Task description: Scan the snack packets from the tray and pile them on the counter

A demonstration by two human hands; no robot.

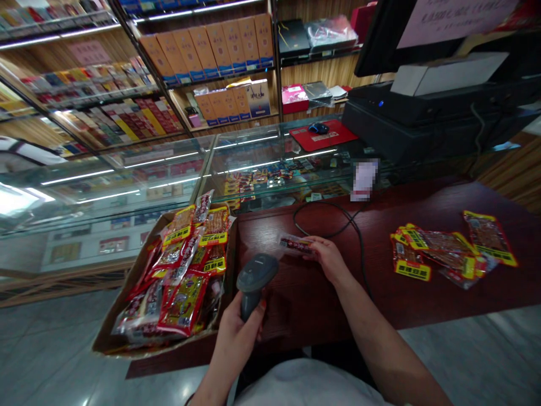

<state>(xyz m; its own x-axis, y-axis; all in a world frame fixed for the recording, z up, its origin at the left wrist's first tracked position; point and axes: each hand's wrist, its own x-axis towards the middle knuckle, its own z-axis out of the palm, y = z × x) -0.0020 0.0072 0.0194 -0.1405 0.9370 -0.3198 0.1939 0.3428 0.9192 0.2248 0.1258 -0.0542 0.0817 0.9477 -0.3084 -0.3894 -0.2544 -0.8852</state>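
My left hand (240,327) is wrapped round the handle of a grey barcode scanner (257,274), whose head tilts up and to the right. In my right hand (327,255) is one end of a narrow snack packet (295,245), clear with a dark red label. The packet lies just beyond the scanner's head, low over the dark wooden counter (291,301). Left of the scanner stands an open cardboard box (105,332) filled with red, yellow and clear snack packets (183,301). A loose pile of similar packets (443,248) lies on the counter to the right.
A black cable (357,225) loops over the counter beyond my right hand. Behind is a glass display case (169,160) with a mouse (318,128) on a red mat (296,135). A black cash-register unit (422,118) and monitor (380,39) stand at back right. Shelves of boxes (211,48) line the wall.
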